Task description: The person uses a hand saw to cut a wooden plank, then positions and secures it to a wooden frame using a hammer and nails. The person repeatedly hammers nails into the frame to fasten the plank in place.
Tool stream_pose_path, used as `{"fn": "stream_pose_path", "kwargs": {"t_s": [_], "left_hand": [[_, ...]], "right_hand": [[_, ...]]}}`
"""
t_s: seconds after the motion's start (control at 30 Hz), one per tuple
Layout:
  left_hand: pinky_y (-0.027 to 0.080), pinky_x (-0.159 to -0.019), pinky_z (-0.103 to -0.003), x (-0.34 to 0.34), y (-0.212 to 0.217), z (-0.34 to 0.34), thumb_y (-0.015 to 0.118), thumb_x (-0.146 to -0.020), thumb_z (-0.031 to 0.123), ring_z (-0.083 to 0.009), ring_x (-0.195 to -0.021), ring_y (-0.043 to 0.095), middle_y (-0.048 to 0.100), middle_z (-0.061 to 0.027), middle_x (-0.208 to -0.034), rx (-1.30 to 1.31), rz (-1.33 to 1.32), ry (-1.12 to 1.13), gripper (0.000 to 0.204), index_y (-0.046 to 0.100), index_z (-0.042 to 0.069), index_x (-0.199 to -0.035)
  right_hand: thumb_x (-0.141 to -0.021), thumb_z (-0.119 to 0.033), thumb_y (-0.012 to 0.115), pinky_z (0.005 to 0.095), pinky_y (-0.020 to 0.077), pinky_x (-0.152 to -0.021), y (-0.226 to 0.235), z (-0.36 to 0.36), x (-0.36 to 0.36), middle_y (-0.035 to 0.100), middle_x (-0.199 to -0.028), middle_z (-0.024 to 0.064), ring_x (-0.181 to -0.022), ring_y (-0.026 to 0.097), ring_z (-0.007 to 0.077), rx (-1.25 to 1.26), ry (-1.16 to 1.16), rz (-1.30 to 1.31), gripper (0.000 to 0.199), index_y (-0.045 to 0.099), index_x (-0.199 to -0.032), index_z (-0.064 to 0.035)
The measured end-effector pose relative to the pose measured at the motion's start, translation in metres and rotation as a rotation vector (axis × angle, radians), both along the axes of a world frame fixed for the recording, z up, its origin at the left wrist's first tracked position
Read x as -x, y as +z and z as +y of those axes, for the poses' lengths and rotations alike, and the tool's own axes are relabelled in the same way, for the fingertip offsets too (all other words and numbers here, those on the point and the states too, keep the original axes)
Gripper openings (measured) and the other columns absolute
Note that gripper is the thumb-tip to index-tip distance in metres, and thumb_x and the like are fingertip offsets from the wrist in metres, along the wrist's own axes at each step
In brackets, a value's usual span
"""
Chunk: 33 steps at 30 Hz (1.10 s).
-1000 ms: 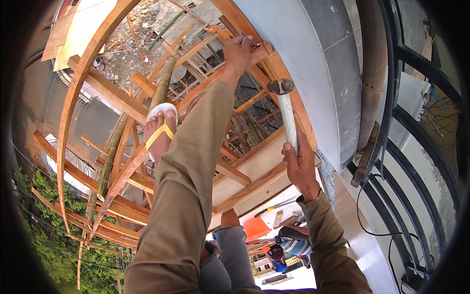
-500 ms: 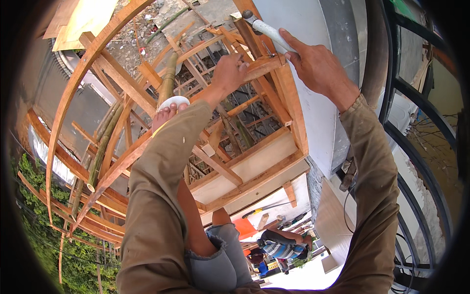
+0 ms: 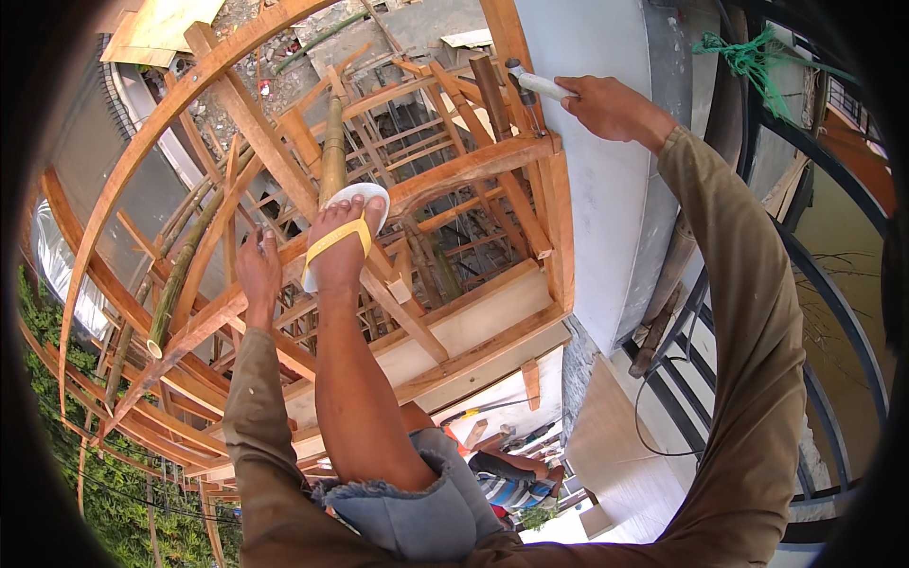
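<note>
My right hand (image 3: 611,109) is closed round the pale handle of a hammer (image 3: 544,87). The hammer's dark head is beside a wooden post, just above thin nails (image 3: 535,121) standing at the end of a curved timber beam (image 3: 464,172). Off to the left, my left hand (image 3: 258,276) lies over another timber rail, its fingers loosely apart with nothing visible in them. My foot in a white sandal with a yellow strap (image 3: 341,237) rests on the framework, between the hand and the beam.
Curved timber ribs (image 3: 118,204) and bamboo poles (image 3: 194,270) surround an open framework with gaps over ground far below. A pale wall (image 3: 592,208) rises at right, beside dark metal railing (image 3: 833,312) with green cord (image 3: 748,62). Below, another person in a striped top (image 3: 516,488) bends over.
My left hand has left the beam by the nails and moved left and nearer. The hammer has shifted slightly right and down. My sandalled foot now shows fully.
</note>
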<state>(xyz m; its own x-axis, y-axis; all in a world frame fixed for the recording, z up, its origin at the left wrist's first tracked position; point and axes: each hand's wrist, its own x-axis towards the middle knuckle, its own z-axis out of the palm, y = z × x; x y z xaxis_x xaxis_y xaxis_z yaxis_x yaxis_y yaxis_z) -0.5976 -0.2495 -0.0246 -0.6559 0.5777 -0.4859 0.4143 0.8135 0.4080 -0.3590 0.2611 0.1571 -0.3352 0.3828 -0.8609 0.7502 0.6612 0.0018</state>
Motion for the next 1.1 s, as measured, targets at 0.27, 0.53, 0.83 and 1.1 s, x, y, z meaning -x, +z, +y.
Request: {"fn": "stream_pose_path", "kwargs": {"t_s": [0.27,0.53,0.83,1.1], "left_hand": [[0.048,-0.082,-0.053,-0.031,-0.022,-0.024,0.046,-0.103,0.038,-0.0447,-0.091,0.065,0.071,-0.0242,-0.093,0.203,0.080,0.014,0.042,0.071,0.004,-0.104],[0.047,-0.086,-0.053,-0.029,-0.012,-0.016,0.044,-0.104,0.038,-0.0432,-0.091,0.064,0.071,-0.0224,-0.094,0.266,0.089,0.003,0.045,0.072,0.004,-0.101],[0.047,-0.086,-0.052,-0.027,-0.013,-0.016,0.042,-0.104,0.038,-0.0418,-0.095,0.064,0.071,-0.0219,-0.096,0.236,0.069,-0.023,0.045,0.072,0.005,-0.101],[0.049,-0.079,-0.054,-0.027,-0.017,-0.018,0.046,-0.102,0.038,-0.0433,-0.086,0.066,0.070,-0.0223,-0.089,0.237,0.105,-0.020,0.043,0.073,0.006,-0.095]], "right_hand": [[-0.107,-0.027,0.045,0.0500,0.0527,-0.070,0.003,-0.006,0.002,0.069,-0.081,0.0190,-0.068,0.067,0.0350,-0.162,-0.054,0.416,0.050,0.039,-0.154,-0.0109],[-0.108,-0.029,0.045,0.0483,0.0510,-0.077,-0.001,-0.016,-0.032,0.069,-0.088,0.0239,-0.078,0.068,0.0375,-0.070,-0.044,0.022,0.051,0.039,-0.155,-0.0103],[-0.108,-0.036,0.046,0.0435,0.0507,-0.074,0.020,-0.009,0.024,0.066,-0.085,0.0167,-0.072,0.063,0.0271,-0.180,-0.074,0.331,0.051,0.043,-0.154,-0.0124],[-0.106,-0.039,0.046,0.0418,0.0518,-0.073,0.032,-0.021,0.011,0.060,-0.074,0.0096,-0.072,0.064,0.0206,-0.155,-0.424,0.328,0.059,0.037,-0.157,-0.0103]]}}
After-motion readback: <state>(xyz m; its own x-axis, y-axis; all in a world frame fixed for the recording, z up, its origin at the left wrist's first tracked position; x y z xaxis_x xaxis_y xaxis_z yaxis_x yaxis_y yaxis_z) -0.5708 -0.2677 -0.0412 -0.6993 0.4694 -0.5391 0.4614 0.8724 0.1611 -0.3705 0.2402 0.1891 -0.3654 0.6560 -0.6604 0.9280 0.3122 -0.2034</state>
